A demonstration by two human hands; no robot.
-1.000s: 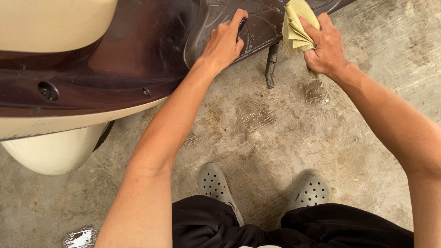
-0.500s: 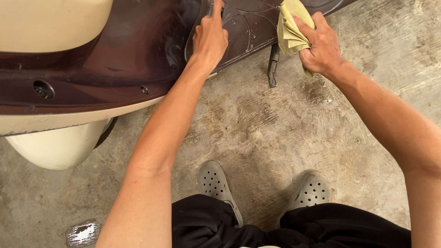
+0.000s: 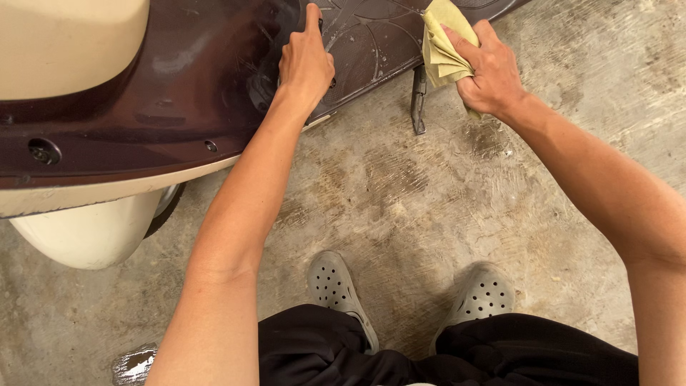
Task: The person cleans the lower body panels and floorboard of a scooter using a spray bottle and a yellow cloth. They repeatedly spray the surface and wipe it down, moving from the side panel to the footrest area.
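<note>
Head view: right hand (image 3: 493, 71) grips yellow cloth (image 3: 444, 43); left hand (image 3: 306, 64) on scooter panel (image 3: 179, 93).

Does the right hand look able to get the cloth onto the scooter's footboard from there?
Probably yes: the right hand holds the yellow cloth right at the dark footboard, with nothing between them.

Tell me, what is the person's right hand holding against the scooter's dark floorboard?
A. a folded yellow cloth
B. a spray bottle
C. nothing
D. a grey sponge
A: the right hand grips a folded yellow cloth pressed to the dark floorboard.
</note>
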